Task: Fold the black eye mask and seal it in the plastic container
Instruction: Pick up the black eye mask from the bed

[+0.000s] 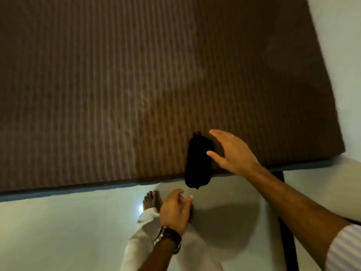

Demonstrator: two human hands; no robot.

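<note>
A black eye mask (198,162) lies lengthwise at the near edge of a brown striped table (117,85), its lower end hanging past the edge. My right hand (232,151) hovers just right of it, fingers spread, thumb close to the mask's side, holding nothing. Below the table edge, over the floor, my left hand (175,209) is loosely curled and holds nothing; a watch is on its wrist. No plastic container is in view.
The table's dark frame and leg (287,222) run down at the right. Pale floor (58,231) lies below the edge. My bare foot (150,199) and light trouser leg stand close to the table. A pale wall is at the upper right.
</note>
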